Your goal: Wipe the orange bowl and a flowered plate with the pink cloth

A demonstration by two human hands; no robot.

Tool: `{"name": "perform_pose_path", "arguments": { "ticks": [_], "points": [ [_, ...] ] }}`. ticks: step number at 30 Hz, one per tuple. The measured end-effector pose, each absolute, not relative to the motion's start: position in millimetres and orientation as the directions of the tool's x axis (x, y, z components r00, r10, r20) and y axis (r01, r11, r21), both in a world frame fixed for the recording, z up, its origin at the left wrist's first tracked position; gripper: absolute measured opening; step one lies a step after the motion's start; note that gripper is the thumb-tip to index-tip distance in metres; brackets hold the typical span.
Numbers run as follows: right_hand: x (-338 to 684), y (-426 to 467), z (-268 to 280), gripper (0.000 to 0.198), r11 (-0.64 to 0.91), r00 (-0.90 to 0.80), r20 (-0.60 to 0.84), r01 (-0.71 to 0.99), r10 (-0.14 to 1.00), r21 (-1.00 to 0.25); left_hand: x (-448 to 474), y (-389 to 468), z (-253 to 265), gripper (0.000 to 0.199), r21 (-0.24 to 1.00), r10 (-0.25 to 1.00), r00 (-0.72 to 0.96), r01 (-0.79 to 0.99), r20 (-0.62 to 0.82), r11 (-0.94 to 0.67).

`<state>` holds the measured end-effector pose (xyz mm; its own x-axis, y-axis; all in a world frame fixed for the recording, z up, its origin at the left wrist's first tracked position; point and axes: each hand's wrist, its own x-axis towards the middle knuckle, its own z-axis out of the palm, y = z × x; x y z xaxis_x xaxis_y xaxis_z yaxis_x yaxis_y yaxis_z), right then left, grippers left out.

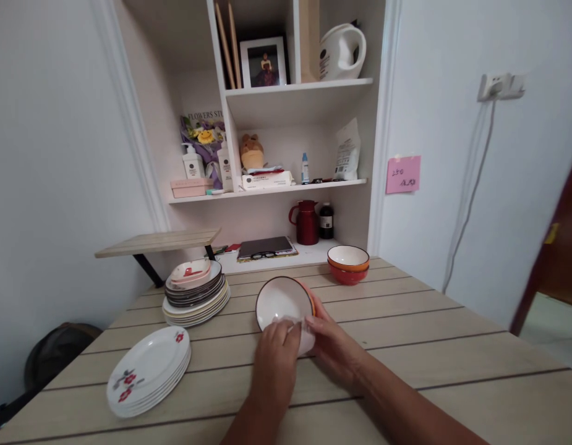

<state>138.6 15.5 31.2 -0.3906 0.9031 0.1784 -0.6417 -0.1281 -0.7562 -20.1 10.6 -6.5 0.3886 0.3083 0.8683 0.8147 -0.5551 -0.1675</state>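
A bowl (280,298), white inside with a dark rim and orange outside, is tilted toward me above the middle of the table. My right hand (334,340) grips it by its right side, thumb near the rim. My left hand (277,355) is closed around a crumpled white tissue (306,339) and presses it at the bowl's near edge. Part of the tissue and the bowl's lower side are hidden behind my fingers. Farther back on the right, an orange bowl (348,256) sits nested in a red bowl (349,275).
White oval plates with red flowers (149,364) are stacked at the front left of the wooden table (406,371). Behind them rises a taller stack of plates (197,300) topped by small dishes. A raised wooden shelf (158,242), a laptop (266,247) and a red jug (307,222) stand at the back.
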Motion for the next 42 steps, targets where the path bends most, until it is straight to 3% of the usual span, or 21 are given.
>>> {"name": "perform_pose_path", "arguments": {
  "ticks": [6, 13, 24, 28, 35, 39, 42],
  "points": [
    [125, 12, 26, 0.079, -0.076, -0.374, 0.195, -0.600, 0.907, -0.797, -20, 9, -7, 0.032, -0.122, 0.315, 0.338, 0.829, 0.887, -0.546],
    [133, 14, 30, 0.080, -0.067, -0.371, 0.166, -0.539, 0.914, -0.840, -18, 6, 0, 0.029, -0.171, 0.354, 0.435, 0.797, 0.828, -0.579],
    [142, 24, 27, 0.079, -0.133, -0.343, 0.051, -0.491, 0.938, -0.861, -32, 8, 12, 0.052, -0.119, 0.566, 0.534, 0.785, 0.628, -0.608],
    [151, 29, 29, 0.074, -0.147, -0.344, 0.022, -0.456, 0.939, -0.878, -39, 12, 14, 0.060, -0.126, 0.586, 0.552, 0.783, 0.594, -0.609],
    [159, 29, 31, 0.080, -0.148, -0.349, 0.043, -0.502, 0.936, -0.852, -37, 18, 2, 0.032, -0.230, 0.443, 0.549, 0.774, 0.709, -0.590],
    [144, 21, 27, 0.093, -0.135, -0.346, 0.079, -0.554, 0.935, -0.822, -26, 16, -8, 0.022, -0.201, 0.477, 0.481, 0.828, 0.736, -0.524],
    [134, 19, 24, 0.091, -0.161, -0.279, -0.001, -0.550, 0.960, -0.820, -19, 14, -13, 0.021, -0.187, 0.471, 0.472, 0.826, 0.745, -0.532]
  ]
}}
